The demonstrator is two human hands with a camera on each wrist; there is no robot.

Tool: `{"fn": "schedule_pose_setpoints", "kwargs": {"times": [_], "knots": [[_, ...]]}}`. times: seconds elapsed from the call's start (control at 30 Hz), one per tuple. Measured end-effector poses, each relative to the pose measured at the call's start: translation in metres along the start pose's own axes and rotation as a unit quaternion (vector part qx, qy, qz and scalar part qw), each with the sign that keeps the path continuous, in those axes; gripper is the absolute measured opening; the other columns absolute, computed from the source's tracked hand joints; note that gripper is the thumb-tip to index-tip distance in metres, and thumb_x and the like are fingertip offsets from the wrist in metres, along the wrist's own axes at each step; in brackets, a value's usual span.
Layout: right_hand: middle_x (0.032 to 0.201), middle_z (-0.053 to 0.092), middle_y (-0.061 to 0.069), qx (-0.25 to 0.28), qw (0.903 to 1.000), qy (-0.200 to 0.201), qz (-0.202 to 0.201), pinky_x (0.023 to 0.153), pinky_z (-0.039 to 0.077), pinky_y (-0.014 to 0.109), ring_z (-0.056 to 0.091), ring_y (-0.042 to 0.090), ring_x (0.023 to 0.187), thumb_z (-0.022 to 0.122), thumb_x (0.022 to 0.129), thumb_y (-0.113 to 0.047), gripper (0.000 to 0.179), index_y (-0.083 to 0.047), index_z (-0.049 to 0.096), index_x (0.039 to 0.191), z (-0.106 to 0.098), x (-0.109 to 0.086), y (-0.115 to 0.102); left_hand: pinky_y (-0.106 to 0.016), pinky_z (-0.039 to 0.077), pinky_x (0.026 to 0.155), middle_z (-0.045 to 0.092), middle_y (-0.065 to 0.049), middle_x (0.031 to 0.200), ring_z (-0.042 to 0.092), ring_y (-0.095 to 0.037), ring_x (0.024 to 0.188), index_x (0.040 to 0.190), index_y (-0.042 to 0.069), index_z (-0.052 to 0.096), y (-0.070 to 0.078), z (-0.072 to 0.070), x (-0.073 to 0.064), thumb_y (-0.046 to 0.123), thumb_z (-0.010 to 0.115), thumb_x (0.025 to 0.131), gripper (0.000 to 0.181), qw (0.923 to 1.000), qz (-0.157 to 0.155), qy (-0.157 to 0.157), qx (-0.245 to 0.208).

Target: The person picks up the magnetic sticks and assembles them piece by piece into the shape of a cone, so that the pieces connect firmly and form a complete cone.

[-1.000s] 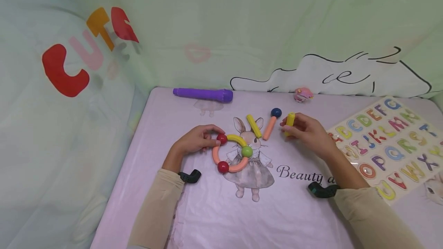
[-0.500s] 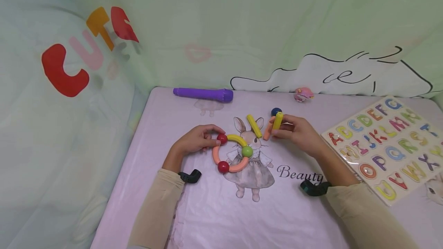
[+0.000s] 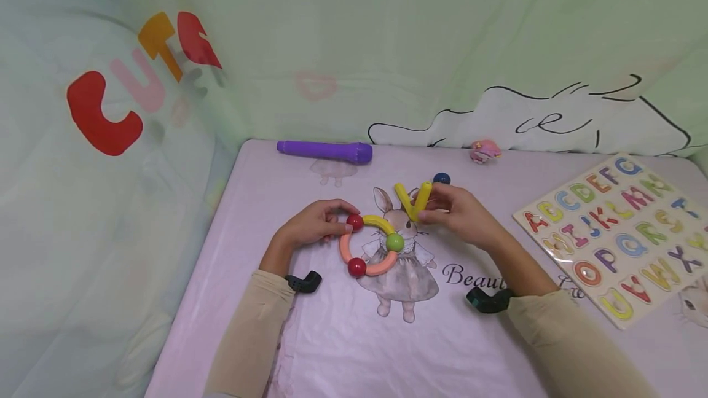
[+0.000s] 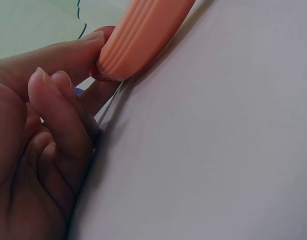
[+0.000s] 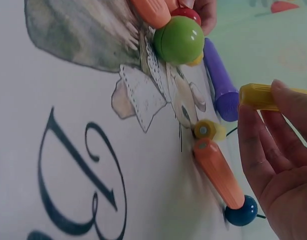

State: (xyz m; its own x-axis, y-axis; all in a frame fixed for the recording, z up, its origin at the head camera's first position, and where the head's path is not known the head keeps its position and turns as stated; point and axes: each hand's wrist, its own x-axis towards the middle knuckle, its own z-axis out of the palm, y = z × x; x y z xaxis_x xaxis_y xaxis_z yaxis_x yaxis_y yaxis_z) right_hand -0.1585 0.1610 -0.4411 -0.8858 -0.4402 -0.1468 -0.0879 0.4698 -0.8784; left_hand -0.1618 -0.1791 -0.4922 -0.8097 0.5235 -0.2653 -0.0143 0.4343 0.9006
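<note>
A ring of orange curved rods (image 3: 345,247), one yellow curved rod (image 3: 378,222), two red balls and a green ball (image 3: 395,242) lies on the table. My left hand (image 3: 312,226) pinches the ring's upper red ball (image 3: 354,222) between thumb and fingers. Between thumb and fingers of my right hand (image 3: 464,217) is a yellow rod (image 3: 423,196), raised above the table in the right wrist view. Below it lie another yellow rod (image 5: 208,130) and a straight orange rod (image 5: 219,172) with a blue ball (image 5: 241,211) at its end. In the head view the right hand hides that orange rod.
A purple toy microphone (image 3: 325,151) lies along the back edge. Right of it is a small pink object (image 3: 485,151). An alphabet puzzle board (image 3: 594,287) covers the right side. Fabric walls (image 3: 332,29) with printed letters rise behind and at left.
My right hand has carried the yellow rod leftward, past the orange rod and blue ball, to beside the lying yellow rod. My left hand and the ring have stayed in place.
</note>
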Motion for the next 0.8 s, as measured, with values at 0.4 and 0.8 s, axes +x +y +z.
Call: {"fn": "schedule_pose_setpoints", "kwargs": {"times": [0.4,0.8], "knots": [[0.116,0.068,0.011,-0.013,0.9989,-0.027,-0.037,0.091,0.058,0.03,0.069,0.03,0.112,0.076,0.092,-0.012,0.031,-0.005,0.065,0.121,0.017,0.002,-0.007,-0.025,0.044,0.053,0.054,-0.001,0.063,0.051,-0.016,0.053,0.126,0.025,0.068,-0.001,0.0,0.0,0.023,0.075,0.092,0.034,1.0,0.0,0.001,0.005],[0.109,0.074,0.004,-0.033,0.9978,-0.044,-0.036,0.095,0.057,0.042,0.07,0.022,0.104,0.077,0.092,-0.014,0.033,-0.008,0.067,0.122,0.031,0.001,-0.012,-0.026,0.043,0.053,0.054,-0.002,0.063,0.052,-0.016,0.054,0.126,0.026,0.068,-0.001,0.0,0.0,0.025,0.075,0.092,0.034,1.0,-0.001,0.0,0.004]]}}
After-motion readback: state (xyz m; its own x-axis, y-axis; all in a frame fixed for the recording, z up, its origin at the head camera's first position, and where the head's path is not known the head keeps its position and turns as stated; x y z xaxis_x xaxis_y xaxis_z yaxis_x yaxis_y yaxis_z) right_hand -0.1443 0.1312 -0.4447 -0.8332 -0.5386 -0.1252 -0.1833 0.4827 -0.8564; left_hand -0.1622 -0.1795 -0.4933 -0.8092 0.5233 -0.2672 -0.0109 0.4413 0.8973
